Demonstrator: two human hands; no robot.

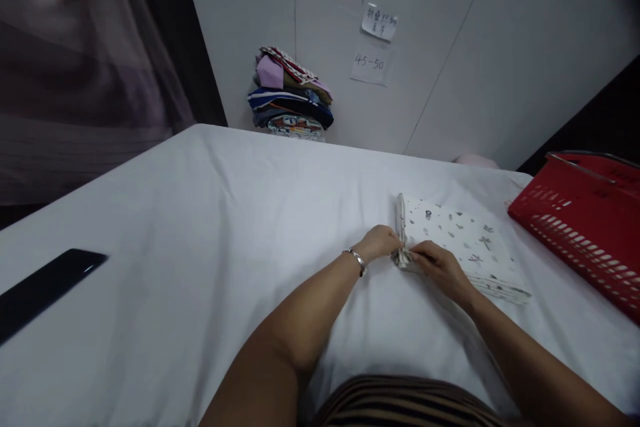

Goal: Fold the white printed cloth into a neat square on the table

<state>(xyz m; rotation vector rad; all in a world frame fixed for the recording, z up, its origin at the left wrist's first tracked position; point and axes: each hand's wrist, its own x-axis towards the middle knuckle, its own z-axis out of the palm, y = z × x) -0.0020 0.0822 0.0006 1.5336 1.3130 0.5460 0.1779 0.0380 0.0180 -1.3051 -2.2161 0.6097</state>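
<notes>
A white cloth with a small dark plant print [460, 235] lies folded into a thick rectangle on the white-covered table. My left hand [381, 241], with a silver bracelet at the wrist, pinches the cloth at its near left corner. Close beside it, my right hand [443, 268] reaches over the near edge and grips the same corner between thumb and fingers. The corner looks bunched between the two hands. Some of the fingertips are hidden in the fabric.
To the right stands a red plastic basket [585, 220] with a metal handle. A dark flat object [50, 287] lies at the left. Folded clothes [293, 97] are stacked beyond the far edge. Handwritten paper notes [370, 63] hang on the wall panel.
</notes>
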